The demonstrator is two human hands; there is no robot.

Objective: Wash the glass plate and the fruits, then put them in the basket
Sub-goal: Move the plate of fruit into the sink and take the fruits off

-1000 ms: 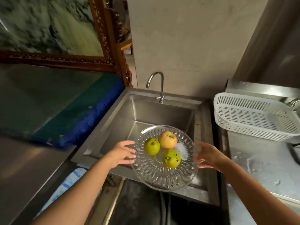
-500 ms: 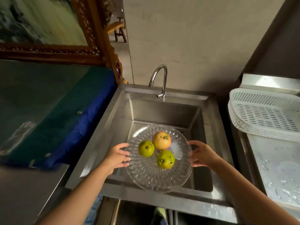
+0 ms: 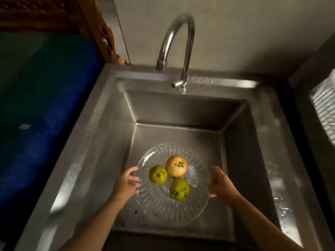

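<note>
A round cut-glass plate (image 3: 159,201) hangs low inside the steel sink (image 3: 101,142), held level. My left hand (image 3: 126,183) grips its left rim and my right hand (image 3: 220,184) grips its right rim. Three fruits lie on the plate: a green one (image 3: 157,174) at the left, a yellow-red one (image 3: 176,165) at the back, and another green one (image 3: 179,188) at the front. All three carry dark specks. The white slotted basket (image 3: 324,113) shows only as a sliver at the right edge.
A curved chrome tap (image 3: 178,40) rises from the sink's back rim, its spout over the basin; no water runs. A blue-green covered surface (image 3: 41,109) lies left of the sink, with a carved wooden frame (image 3: 101,29) behind it. The wet steel counter (image 3: 282,205) borders the right.
Both hands have lowered the plate with its fruits from above the sink's front edge down into the basin. The view has moved in closer over the sink.
</note>
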